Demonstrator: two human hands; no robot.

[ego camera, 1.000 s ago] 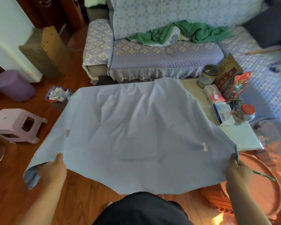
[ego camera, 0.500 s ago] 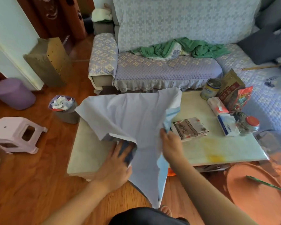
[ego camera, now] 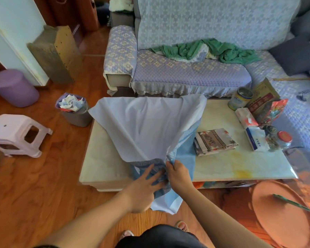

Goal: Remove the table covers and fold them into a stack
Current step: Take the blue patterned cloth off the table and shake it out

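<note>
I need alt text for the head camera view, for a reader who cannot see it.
A person folds a blue cover on a pale table: the left hand presses flat on it and the right hand pinches its edge. A folded patterned cloth lies on the table right of the cover, with a sofa behind.

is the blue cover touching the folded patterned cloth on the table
Cannot tell: in the head view the blue cover's right edge reaches the folded patterned cloth, with no plain gap or contact.
</note>
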